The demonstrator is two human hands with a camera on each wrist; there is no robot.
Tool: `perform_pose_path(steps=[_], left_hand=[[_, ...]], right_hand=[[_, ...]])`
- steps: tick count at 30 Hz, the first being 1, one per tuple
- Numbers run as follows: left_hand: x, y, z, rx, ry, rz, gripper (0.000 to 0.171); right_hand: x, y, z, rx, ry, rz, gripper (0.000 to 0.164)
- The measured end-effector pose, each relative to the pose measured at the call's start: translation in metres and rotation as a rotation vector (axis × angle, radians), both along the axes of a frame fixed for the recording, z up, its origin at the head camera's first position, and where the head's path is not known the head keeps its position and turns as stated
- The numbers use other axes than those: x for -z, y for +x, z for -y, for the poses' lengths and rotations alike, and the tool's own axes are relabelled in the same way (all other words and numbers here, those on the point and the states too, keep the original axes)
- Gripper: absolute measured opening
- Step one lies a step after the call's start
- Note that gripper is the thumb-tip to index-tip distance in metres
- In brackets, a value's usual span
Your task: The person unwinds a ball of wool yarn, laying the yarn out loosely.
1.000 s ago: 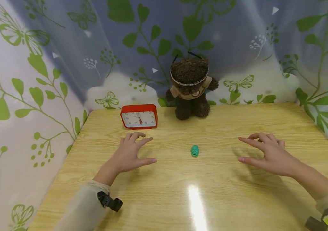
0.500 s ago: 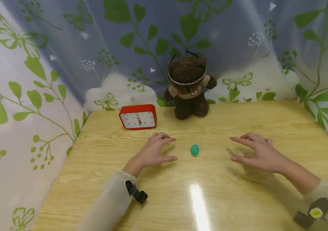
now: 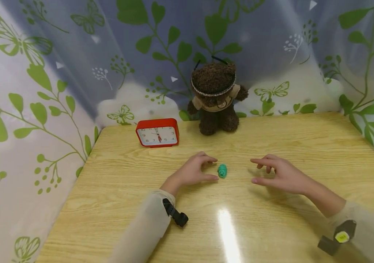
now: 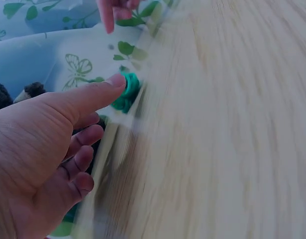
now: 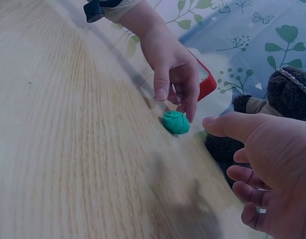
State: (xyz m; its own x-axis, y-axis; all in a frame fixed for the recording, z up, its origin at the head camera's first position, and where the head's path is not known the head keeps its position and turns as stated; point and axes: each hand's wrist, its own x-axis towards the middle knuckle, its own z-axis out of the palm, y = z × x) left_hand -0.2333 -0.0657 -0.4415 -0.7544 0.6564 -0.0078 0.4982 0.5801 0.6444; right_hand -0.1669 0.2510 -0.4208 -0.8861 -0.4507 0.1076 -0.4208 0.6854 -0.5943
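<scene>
A small ball of green yarn (image 3: 222,171) lies on the wooden table; its wound strands show in the right wrist view (image 5: 176,122). My left hand (image 3: 196,170) is just left of the yarn, thumb and fingers spread on either side of its near edge. Whether the fingertips touch it I cannot tell. To the right, my right hand (image 3: 282,174) hovers above the table, apart from the yarn, its thumb and forefinger pointing towards it. Nothing is between the fingers of the right hand. In the left wrist view the thumb partly covers the yarn (image 4: 130,92).
A red alarm clock (image 3: 158,133) stands at the back left of the wooden table (image 3: 124,219). Behind the yarn, a brown teddy bear (image 3: 216,98) sits against the leaf-patterned curtain (image 3: 173,54). Black straps with cameras circle both sleeves.
My left hand has moved right, from below the clock to beside the yarn. The right hand has drifted left, closer to the yarn. Yarn, clock and bear keep their places.
</scene>
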Motion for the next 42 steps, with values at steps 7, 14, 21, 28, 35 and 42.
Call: perform_pose_path(steps=[7,14,21,28,35,42], left_hand=[[0.003,-0.001,-0.012,0.006,0.009,0.022,0.058],[0.013,0.001,-0.015,-0.067,-0.031,0.001,0.059],[0.013,0.003,-0.019,-0.082,-0.066,-0.028,0.06],[0.011,0.004,-0.022,-0.105,-0.08,-0.055,0.048],[0.012,0.005,-0.021,-0.119,-0.046,-0.084,0.043],[0.01,0.006,-0.02,-0.089,0.059,-0.051,0.042]], right_hand=[[0.007,-0.007,0.007,-0.036,-0.062,-0.002,0.055],[0.015,-0.015,0.018,-0.052,-0.163,0.095,0.051],[0.021,-0.021,0.03,-0.031,-0.204,0.168,0.051],[0.024,-0.027,0.04,-0.029,-0.2,0.19,0.049],[0.026,-0.031,0.05,-0.023,-0.228,0.219,0.048],[0.027,-0.031,0.057,-0.025,-0.283,0.277,0.046]])
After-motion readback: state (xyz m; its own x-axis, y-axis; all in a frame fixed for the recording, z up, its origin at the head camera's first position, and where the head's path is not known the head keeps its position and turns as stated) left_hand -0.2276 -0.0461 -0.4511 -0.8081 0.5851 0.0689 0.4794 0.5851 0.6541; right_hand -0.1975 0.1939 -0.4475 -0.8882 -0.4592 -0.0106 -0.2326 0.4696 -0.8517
